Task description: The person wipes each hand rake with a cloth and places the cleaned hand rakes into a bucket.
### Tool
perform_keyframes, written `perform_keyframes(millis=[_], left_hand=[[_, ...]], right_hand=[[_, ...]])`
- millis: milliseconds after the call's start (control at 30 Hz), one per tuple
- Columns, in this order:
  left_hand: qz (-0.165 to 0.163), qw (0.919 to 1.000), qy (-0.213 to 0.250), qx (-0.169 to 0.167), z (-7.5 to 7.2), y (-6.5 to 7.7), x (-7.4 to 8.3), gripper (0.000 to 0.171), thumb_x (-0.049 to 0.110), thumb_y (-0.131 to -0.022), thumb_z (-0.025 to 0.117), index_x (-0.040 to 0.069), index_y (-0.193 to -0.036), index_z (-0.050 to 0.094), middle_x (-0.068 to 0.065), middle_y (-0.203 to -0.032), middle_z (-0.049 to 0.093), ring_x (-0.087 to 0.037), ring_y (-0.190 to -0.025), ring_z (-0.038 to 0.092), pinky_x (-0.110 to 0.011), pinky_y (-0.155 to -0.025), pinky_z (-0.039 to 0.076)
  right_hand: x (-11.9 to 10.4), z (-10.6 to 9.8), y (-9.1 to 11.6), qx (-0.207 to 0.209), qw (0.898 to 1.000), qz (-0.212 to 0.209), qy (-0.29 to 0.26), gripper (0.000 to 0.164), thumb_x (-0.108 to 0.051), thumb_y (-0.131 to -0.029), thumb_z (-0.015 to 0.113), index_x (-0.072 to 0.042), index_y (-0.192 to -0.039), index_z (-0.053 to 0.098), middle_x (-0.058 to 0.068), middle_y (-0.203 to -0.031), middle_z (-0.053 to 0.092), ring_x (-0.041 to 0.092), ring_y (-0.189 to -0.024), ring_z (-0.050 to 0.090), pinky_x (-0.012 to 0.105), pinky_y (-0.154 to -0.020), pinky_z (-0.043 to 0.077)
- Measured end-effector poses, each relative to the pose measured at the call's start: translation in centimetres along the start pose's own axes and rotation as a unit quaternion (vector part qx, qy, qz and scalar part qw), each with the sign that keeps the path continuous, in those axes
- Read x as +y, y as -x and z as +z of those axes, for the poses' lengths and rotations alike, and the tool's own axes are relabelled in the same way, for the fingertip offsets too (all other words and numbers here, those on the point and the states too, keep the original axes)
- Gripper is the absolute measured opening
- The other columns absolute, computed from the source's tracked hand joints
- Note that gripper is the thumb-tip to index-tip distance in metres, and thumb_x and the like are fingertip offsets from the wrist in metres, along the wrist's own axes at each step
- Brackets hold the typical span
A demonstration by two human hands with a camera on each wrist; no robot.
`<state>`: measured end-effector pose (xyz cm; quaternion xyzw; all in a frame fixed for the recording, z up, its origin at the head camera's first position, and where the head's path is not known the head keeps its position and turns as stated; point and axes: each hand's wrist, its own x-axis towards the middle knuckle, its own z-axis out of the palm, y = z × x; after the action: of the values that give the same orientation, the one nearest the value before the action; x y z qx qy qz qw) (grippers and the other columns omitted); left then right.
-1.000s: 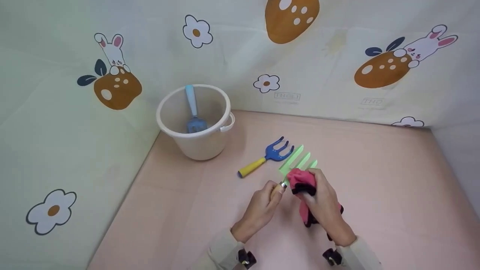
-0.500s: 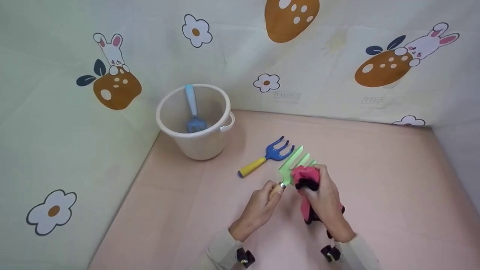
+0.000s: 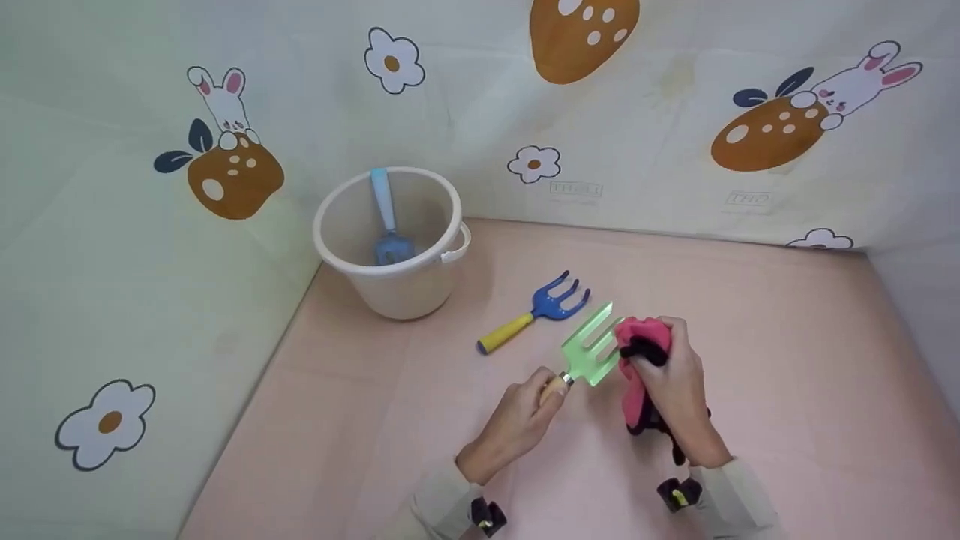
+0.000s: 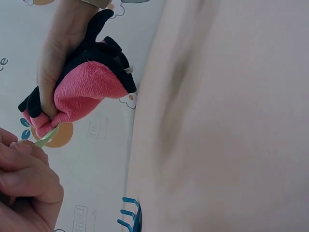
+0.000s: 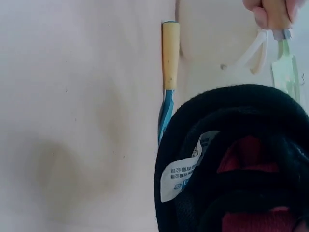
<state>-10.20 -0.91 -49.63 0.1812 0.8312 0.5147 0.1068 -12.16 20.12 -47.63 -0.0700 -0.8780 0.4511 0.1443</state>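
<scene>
A small garden fork with a light green head and a wooden handle is gripped by my left hand just below its metal collar. My right hand holds a bunched pink cloth with black edging at the fork's right side, covering some of the tines. In the left wrist view the pink cloth hangs from the right fingers, at the tip of the green fork. A white printed label shows on the cloth in the right wrist view.
A blue three-pronged hand rake with a yellow handle lies on the pink tabletop, just beyond the fork. Farther back left stands a cream bucket with a blue, light-handled fork inside. Printed walls enclose the table.
My right hand has slid the cloth rightward along the fork, uncovering more of its green head. The fork has turned to show its broad face. My left hand keeps nearly the same place.
</scene>
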Motion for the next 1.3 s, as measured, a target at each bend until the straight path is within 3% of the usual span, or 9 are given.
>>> perform_keyframes(millis=[233, 367, 533, 667, 833, 1000, 1100, 1300], left_hand=[[-0.018, 0.9995, -0.007, 0.024, -0.9, 0.1, -1.6, 0.025, 0.031, -0.099, 0.042, 0.009, -0.093, 0.053, 0.009, -0.060, 0.034, -0.002, -0.049, 0.032, -0.015, -0.043, 0.026], [-0.046, 0.9979, -0.019, 0.041, -2.3, 0.2, -2.5, 0.029, 0.033, -0.099, 0.043, 0.007, -0.096, 0.055, 0.008, -0.060, 0.034, -0.003, -0.049, 0.032, -0.015, -0.043, 0.026], [-0.033, 0.9975, -0.043, 0.045, -4.8, 0.2, -3.0, 0.031, 0.034, -0.098, 0.045, 0.006, -0.102, 0.057, 0.008, -0.060, 0.037, -0.003, -0.047, 0.034, -0.015, -0.042, 0.028], [-0.038, 0.9961, -0.052, 0.060, -8.0, 0.0, -2.8, 0.033, 0.034, -0.096, 0.048, 0.005, -0.110, 0.058, 0.001, -0.064, 0.050, -0.006, -0.049, 0.043, -0.017, -0.043, 0.035], [-0.063, 0.9893, -0.061, 0.117, -12.6, -0.4, -1.4, 0.032, 0.031, -0.092, 0.056, 0.005, -0.111, 0.061, -0.005, -0.073, 0.060, -0.011, -0.060, 0.052, -0.022, -0.051, 0.043], [-0.023, 0.9834, -0.074, 0.164, -17.5, -0.9, 0.4, 0.026, 0.027, -0.090, 0.061, 0.004, -0.097, 0.067, -0.007, -0.074, 0.060, -0.014, -0.065, 0.051, -0.024, -0.057, 0.042], [-0.009, 0.9789, -0.104, 0.176, -20.2, -1.2, 1.3, 0.028, 0.031, -0.090, 0.062, 0.005, -0.099, 0.069, -0.008, -0.079, 0.059, -0.015, -0.067, 0.050, -0.024, -0.058, 0.042], [-0.081, 0.9698, -0.112, 0.201, -24.9, -2.6, 2.8, 0.039, 0.038, -0.089, 0.060, 0.009, -0.115, 0.063, -0.008, -0.093, 0.059, -0.017, -0.070, 0.052, -0.022, -0.058, 0.044]], right_hand=[[1.6, -1.5, -0.2, 0.025, 0.997, 0.068, -0.009, 0.044, -0.012, -0.085, 0.063, -0.005, -0.122, 0.040, 0.018, -0.113, 0.057, 0.027, -0.098, 0.055, 0.035, -0.080, 0.044], [2.0, -1.6, 0.5, -0.019, 0.993, 0.110, -0.037, 0.047, -0.019, -0.086, 0.063, -0.008, -0.124, 0.038, 0.014, -0.120, 0.054, 0.021, -0.103, 0.051, 0.030, -0.083, 0.041], [2.2, -1.9, 1.1, -0.064, 0.982, 0.151, -0.094, 0.049, -0.024, -0.087, 0.065, -0.010, -0.124, 0.038, 0.007, -0.125, 0.050, 0.010, -0.106, 0.045, 0.021, -0.088, 0.037], [2.1, -2.5, 1.6, -0.081, 0.976, 0.164, -0.118, 0.050, -0.029, -0.086, 0.066, -0.010, -0.123, 0.039, 0.003, -0.123, 0.049, 0.005, -0.101, 0.047, 0.014, -0.083, 0.039], [2.1, -3.2, 2.1, -0.095, 0.975, 0.160, -0.119, 0.052, -0.028, -0.086, 0.067, -0.010, -0.125, 0.038, 0.004, -0.123, 0.049, 0.003, -0.098, 0.049, 0.014, -0.082, 0.040], [2.4, -3.5, 2.3, -0.102, 0.976, 0.157, -0.115, 0.053, -0.028, -0.086, 0.066, -0.009, -0.126, 0.038, 0.000, -0.120, 0.050, 0.002, -0.098, 0.049, 0.014, -0.083, 0.040], [2.5, -3.7, 2.4, -0.101, 0.975, 0.158, -0.115, 0.053, -0.028, -0.086, 0.067, -0.010, -0.126, 0.037, -0.007, -0.114, 0.050, 0.002, -0.097, 0.049, 0.015, -0.082, 0.041], [2.6, -4.1, 2.5, -0.095, 0.977, 0.155, -0.115, 0.054, -0.028, -0.085, 0.068, -0.009, -0.126, 0.038, -0.016, -0.107, 0.051, 0.002, -0.095, 0.050, 0.015, -0.080, 0.042]])
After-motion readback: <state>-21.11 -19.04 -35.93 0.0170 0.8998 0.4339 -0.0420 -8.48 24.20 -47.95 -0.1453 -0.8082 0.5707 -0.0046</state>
